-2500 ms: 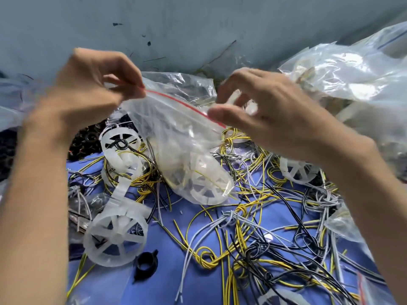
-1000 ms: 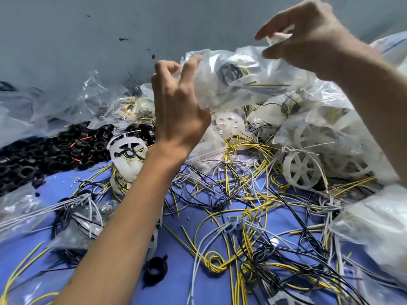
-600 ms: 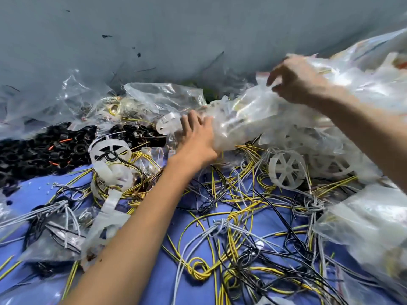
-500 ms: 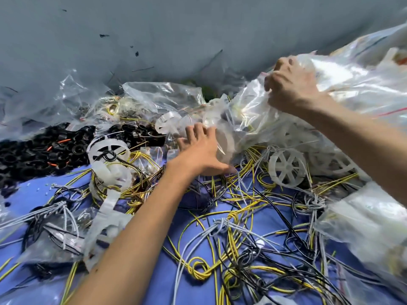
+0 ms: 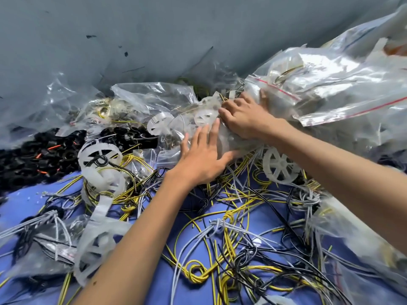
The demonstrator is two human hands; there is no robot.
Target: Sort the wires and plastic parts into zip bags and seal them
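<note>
Two hands meet on one clear zip bag (image 5: 230, 138) at mid-frame. L hand (image 5: 203, 158): fingers (image 5: 213, 135) straight & spread apart, laid flat on the bag's near side, thumb out to the R along its lower edge. Nothing clamped, just pressing. R hand (image 5: 246, 121): fingers (image 5: 229, 111) bent, tips down on the bag's top, just beside the L fingertips. Can't tell if they pinch the film or only push on it.

The bag sits under both sets of tips, stuffed w/ white plastic wheels (image 5: 203, 116) that show thru the film right at the R fingertips. Another white wheel (image 5: 278, 167) lies loose below the R wrist, on the wires (image 5: 220, 219). These are yellow, grey & black, and sprawl in a tangle over the blue cloth (image 5: 30, 201) under both forearms.

To the L is a white spoked reel (image 5: 100, 154) w/ a plastic strip trailing toward the camera. Beyond it is a heap of black rings (image 5: 33, 155). R of the hands is a pile of filled bags (image 5: 341, 89) w/ red seal lines, right up against the R hand. Grey wall (image 5: 154, 29) behind.
</note>
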